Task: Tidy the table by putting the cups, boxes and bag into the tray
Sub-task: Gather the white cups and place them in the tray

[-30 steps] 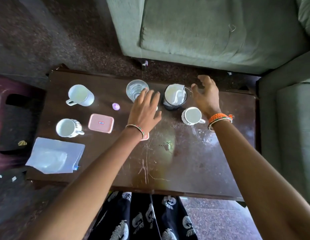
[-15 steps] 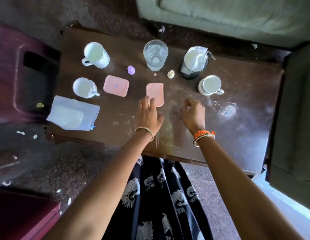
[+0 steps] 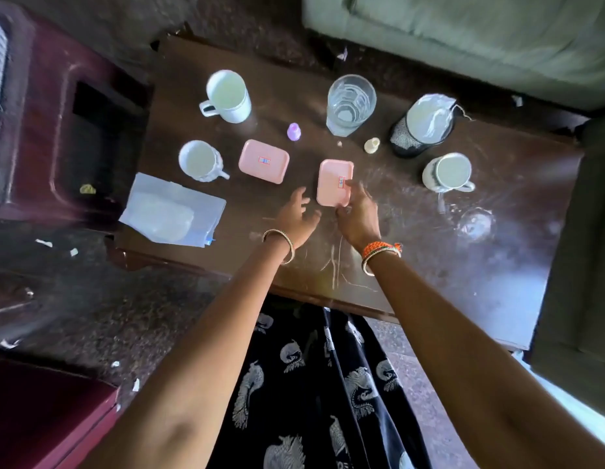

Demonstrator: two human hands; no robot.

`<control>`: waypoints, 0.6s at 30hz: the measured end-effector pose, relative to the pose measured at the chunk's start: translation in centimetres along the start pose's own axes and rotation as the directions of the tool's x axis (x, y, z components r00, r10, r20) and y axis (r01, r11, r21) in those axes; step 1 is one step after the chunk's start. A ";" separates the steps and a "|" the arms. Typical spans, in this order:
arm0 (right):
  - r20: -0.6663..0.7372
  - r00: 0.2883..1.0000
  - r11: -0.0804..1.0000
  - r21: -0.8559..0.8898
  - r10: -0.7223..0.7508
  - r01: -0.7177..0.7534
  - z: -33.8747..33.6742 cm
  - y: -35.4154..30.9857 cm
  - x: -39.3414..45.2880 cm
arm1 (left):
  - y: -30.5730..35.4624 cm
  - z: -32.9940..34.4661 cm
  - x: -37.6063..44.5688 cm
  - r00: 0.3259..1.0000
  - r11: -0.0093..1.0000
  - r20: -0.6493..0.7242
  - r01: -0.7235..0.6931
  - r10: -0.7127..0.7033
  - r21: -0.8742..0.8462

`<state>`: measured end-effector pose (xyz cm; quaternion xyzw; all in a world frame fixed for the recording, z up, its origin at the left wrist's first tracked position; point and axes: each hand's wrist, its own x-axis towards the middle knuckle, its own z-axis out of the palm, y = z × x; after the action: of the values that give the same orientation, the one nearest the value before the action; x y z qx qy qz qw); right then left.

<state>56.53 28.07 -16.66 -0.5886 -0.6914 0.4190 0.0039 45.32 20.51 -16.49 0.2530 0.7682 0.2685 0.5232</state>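
Dark wooden bench point(image 3: 412, 265) fills mid-frame. At its left edge lies the clear bag point(image 3: 172, 214); three white cups point(image 3: 228, 96) and two pink boxes point(image 3: 335, 181) sit across it. Right hand point(image 3: 358, 216) has fingers touching the centre box's near corner, grip part-closed; left hand point(image 3: 296, 214) spread, empty, just beside it.

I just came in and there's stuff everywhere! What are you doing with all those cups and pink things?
A person is tidying a dark wooden table. Their right hand touches the near edge of a flat pink plastic box, while the left hand hovers open beside it. A second pink box, three white mugs, a clear glass and a clear plastic bag lie untouched. No tray shows.
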 end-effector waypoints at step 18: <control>-0.152 0.988 0.994 -0.109 0.005 -0.022 -1.3 0.5 -2.5 | 1.2 -4.8 -0.7 0.913 0.931 -0.237 -0.277 0.332 0.238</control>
<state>58.33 26.76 -14.94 -0.6227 -0.7072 0.3342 0.0211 41.17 20.22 -13.77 0.3817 0.8068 0.3013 0.3356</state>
